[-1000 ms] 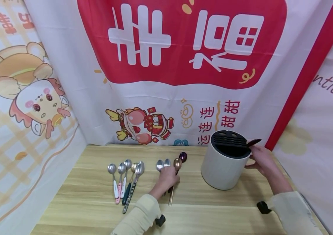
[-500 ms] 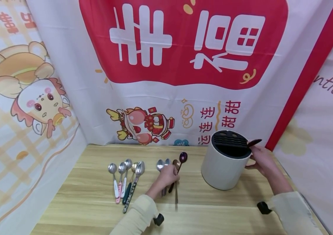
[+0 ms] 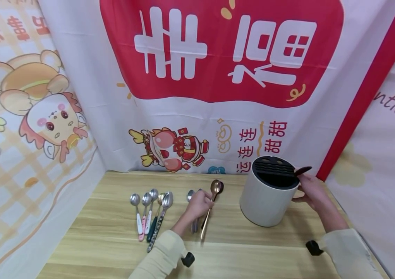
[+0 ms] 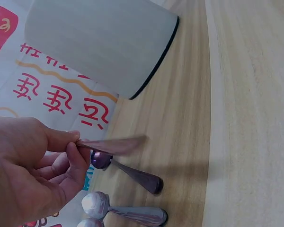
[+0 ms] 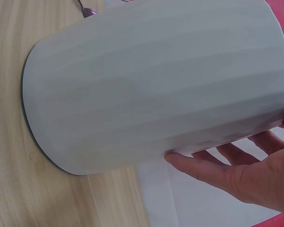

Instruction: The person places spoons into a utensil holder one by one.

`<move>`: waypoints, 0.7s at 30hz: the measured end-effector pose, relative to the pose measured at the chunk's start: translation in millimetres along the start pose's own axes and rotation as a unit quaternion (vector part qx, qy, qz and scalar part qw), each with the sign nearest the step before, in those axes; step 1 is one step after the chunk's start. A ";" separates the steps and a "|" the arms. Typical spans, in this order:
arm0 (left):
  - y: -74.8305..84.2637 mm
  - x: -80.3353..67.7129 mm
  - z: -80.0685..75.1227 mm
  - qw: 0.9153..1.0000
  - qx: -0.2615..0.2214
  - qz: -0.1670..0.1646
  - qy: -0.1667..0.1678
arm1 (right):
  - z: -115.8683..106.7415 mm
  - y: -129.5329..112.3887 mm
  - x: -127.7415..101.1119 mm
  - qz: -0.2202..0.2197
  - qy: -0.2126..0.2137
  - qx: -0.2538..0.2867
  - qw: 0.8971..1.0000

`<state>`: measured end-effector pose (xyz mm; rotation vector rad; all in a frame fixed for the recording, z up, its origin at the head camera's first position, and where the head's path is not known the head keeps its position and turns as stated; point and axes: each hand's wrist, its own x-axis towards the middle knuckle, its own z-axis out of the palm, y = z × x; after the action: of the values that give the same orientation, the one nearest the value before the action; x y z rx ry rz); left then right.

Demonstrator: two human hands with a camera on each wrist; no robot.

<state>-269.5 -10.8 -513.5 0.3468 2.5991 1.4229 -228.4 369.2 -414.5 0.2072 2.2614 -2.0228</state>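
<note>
Copper-coloured spoon [image 3: 215, 187] pinched in the left hand [image 3: 199, 204]

The left hand grips the copper-coloured spoon between thumb and fingers, with its bowl pointing toward the cloth backdrop [image 3: 183, 110] and its handle slanting toward the near side of the counter [image 3: 236, 263]. In the left wrist view the handle is blurred, and it hangs above the wood. Just beside it lies a purple spoon [image 4: 144, 179] — its bowl partly behind the copper-coloured one in the head view — and next to that are two silver spoons [image 4: 137, 214], partly covered by the hand in the head view.

The right hand [image 3: 310, 190] is at the side of a pale utensil holder [image 3: 265, 205], its fingers touching the wall; whether they grip it cannot be told. The holder stands upright on the counter, with a slotted black insert [image 3: 270, 166] over part of its opening. A dark utensil [image 3: 303, 170] sticks out over the rim beside that hand. Well apart, on the left, a group of spoons [image 3: 151, 217] with white, pink, dark green and patterned handles lies fanned out.
</note>
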 end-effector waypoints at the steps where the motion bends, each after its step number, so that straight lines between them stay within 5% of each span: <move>1: 0.7 -0.1 -0.3 1.000 -0.001 0.003 0.001 | -0.2 0.4 0.0 0.000 0.000 0.000 1.000; 15: 8.9 -4.5 -4.3 1.000 0.006 0.010 0.009 | 1.4 -1.5 -4.4 -0.005 -0.005 -0.002 1.000; 21: 10.3 -5.4 -5.4 0.999 0.010 0.047 0.015 | 0.7 0.0 -2.9 -0.001 -0.007 0.001 1.000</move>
<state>-264.3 -11.3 -501.7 0.4595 2.6549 1.4446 -225.6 368.3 -414.1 0.1899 2.2516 -2.0210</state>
